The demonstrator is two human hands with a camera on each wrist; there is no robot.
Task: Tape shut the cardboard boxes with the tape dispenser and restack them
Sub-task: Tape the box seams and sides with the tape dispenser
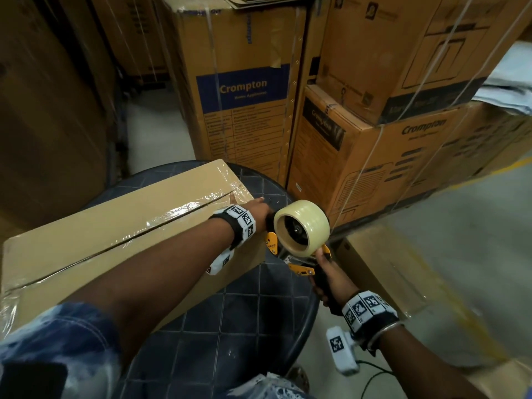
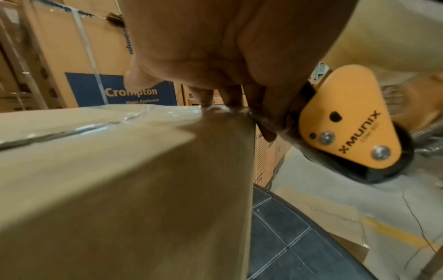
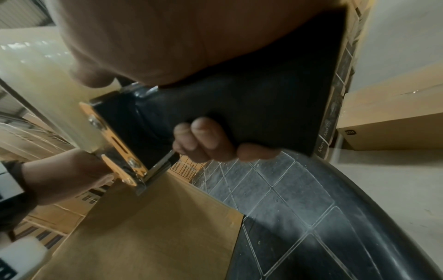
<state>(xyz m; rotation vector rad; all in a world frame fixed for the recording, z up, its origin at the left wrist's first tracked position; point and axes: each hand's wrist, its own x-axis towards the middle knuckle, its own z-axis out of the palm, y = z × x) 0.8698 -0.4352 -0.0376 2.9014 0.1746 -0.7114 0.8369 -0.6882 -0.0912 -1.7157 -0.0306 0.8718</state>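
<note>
Cardboard box sits on the desk, clear tape over its top seam; left hand presses straight fingers on the far-right corner, probably to pin the tape end. Right hand grips the tape dispenser just beside that corner, off the box edge. Open desk near and right; stacked boxes crowd the far side.

- Box on my round table, left side.
- Dispenser at box's rt end.
- Stacked cartons behind table.
</note>
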